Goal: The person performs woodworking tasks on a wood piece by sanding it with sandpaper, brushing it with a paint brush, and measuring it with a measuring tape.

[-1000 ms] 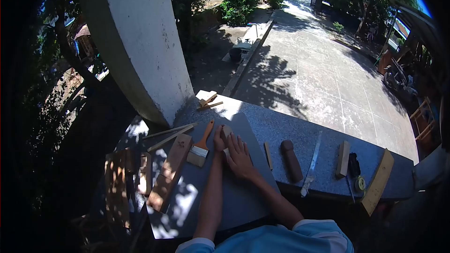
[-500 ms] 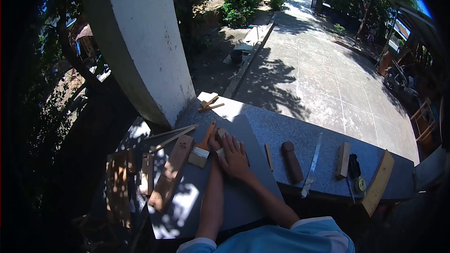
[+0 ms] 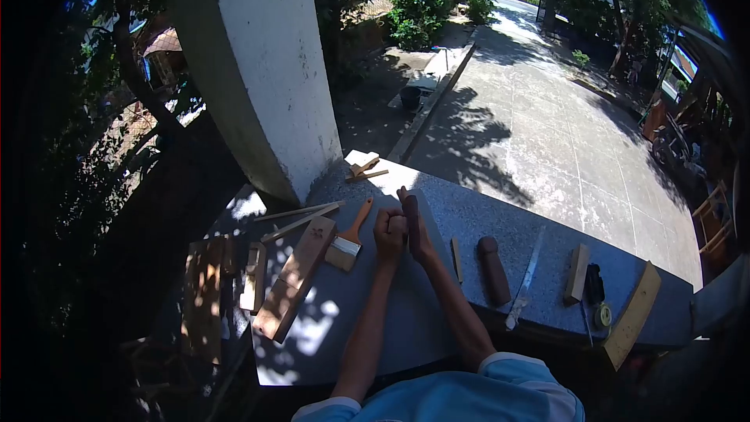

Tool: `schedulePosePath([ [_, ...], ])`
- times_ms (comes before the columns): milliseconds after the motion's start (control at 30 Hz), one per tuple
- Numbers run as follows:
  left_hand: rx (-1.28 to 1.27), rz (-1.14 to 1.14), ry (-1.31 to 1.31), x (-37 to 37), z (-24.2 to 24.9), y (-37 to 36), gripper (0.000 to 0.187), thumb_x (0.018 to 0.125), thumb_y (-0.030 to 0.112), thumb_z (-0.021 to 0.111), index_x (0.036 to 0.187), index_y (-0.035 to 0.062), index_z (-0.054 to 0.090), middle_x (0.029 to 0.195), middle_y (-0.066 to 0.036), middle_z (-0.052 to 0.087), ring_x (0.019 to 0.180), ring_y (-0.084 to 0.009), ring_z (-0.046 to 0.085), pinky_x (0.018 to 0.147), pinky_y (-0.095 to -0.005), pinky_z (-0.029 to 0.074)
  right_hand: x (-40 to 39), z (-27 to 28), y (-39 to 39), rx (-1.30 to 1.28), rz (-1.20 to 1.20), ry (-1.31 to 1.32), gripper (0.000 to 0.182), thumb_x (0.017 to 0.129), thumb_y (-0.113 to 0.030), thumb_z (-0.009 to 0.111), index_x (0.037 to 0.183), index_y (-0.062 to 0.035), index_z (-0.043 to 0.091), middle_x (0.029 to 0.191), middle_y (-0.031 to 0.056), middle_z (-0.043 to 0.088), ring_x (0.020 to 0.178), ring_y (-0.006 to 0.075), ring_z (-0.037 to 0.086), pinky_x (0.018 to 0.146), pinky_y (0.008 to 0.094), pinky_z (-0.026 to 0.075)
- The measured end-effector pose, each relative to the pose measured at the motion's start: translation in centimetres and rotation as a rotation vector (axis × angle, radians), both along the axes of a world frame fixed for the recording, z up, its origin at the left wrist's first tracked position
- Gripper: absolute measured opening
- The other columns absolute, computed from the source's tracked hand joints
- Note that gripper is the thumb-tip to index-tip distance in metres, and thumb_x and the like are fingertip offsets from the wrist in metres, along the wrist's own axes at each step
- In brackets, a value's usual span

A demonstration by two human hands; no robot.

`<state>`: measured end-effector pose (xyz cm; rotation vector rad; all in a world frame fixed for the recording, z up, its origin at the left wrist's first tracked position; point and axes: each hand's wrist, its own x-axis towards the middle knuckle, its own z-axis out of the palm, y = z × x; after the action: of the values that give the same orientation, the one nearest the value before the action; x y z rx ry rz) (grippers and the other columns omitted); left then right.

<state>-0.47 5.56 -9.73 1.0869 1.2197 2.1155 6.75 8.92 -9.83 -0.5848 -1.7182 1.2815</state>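
Above the dark grey board (image 3: 406, 328), my left hand (image 3: 391, 233) is closed in a fist; whatever it holds is hidden. Right beside it my right hand (image 3: 420, 236) is upright, holding a dark brown wooden piece (image 3: 412, 212) against the palm, with fingertips showing above it. The two hands are close together. A paintbrush (image 3: 344, 252) with an orange-brown handle lies to the left of my left hand. A thin wooden strip (image 3: 456, 260) lies to the right of my right hand.
Wooden blocks (image 3: 295, 280) and thin sticks (image 3: 301, 223) lie at left. A brown rounded piece (image 3: 493, 270), a blade (image 3: 528, 273), a block (image 3: 576, 273), a tape roll (image 3: 601, 316) and a yellowish board (image 3: 631, 316) lie at right. A white pillar (image 3: 273, 62) rises behind.
My hands were lower, with the right spread over the left; now the left is a fist and the right stands upright with the brown piece. The camera view has shifted slightly.
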Motion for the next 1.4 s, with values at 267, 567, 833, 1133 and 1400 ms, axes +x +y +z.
schedulePosePath([
  [267,0.121,0.069,-0.003,0.3,-1.4,-1.1,0.012,0.076,0.007,0.038,0.065,0.0035,0.042,0.061,-0.002,0.044,0.051,-0.0078,0.04,0.046,-0.0218,0.034,0.5,-3.5,1.8,-0.018,0.211,-0.281,0.062,0.089,-0.043,0.027,0.138,-0.0085,0.013,0.138,0.0191,0.025,0.129,0.0304,0.021,0.105,0.0363,0.016],
  [567,0.08,0.157,0.074,0.2,-2.1,-1.0,0.016,0.075,0.012,0.037,0.064,0.0014,0.042,0.065,-0.006,0.044,0.059,-0.0128,0.044,0.054,-0.0275,0.038,0.8,-3.4,0.5,0.264,0.125,-0.262,0.057,0.092,-0.036,0.027,0.137,-0.0051,0.012,0.138,0.0214,0.022,0.129,0.0324,0.021,0.104,0.0382,0.018],
  [833,-0.069,0.242,-0.056,-1.3,-2.8,-1.0,0.029,0.083,0.022,0.032,0.07,0.0005,0.045,0.071,-0.009,0.047,0.063,-0.018,0.047,0.06,-0.033,0.04,-1.2,-2.7,0.7,0.071,0.132,-0.292,0.059,0.092,-0.042,0.021,0.138,-0.0056,0.011,0.139,0.0213,0.02,0.129,0.0318,0.02,0.105,0.0351,0.017],
  [1133,-0.147,0.181,-0.187,-1.1,-2.2,-1.0,0.033,0.091,0.033,0.038,0.086,0.0024,0.05,0.081,-0.006,0.05,0.075,-0.0158,0.05,0.067,-0.0286,0.04,-1.9,-4.2,3.0,0.281,0.117,-0.378,0.062,0.089,-0.031,0.037,0.138,-0.007,0.007,0.132,0.0256,0.031,0.12,0.0357,0.036,0.099,0.0391,0.028],
  [1400,-0.205,0.242,-0.171,-1.5,-1.2,-2.1,0.03,0.092,0.029,0.033,0.089,0.0037,0.05,0.087,-0.006,0.051,0.083,-0.0145,0.049,0.075,-0.0288,0.04,-2.5,-2.9,2.7,0.148,0.124,-0.433,0.056,0.091,-0.039,0.028,0.136,-0.0063,0.02,0.138,0.0209,0.023,0.129,0.0305,0.021,0.105,0.0366,0.017],
])
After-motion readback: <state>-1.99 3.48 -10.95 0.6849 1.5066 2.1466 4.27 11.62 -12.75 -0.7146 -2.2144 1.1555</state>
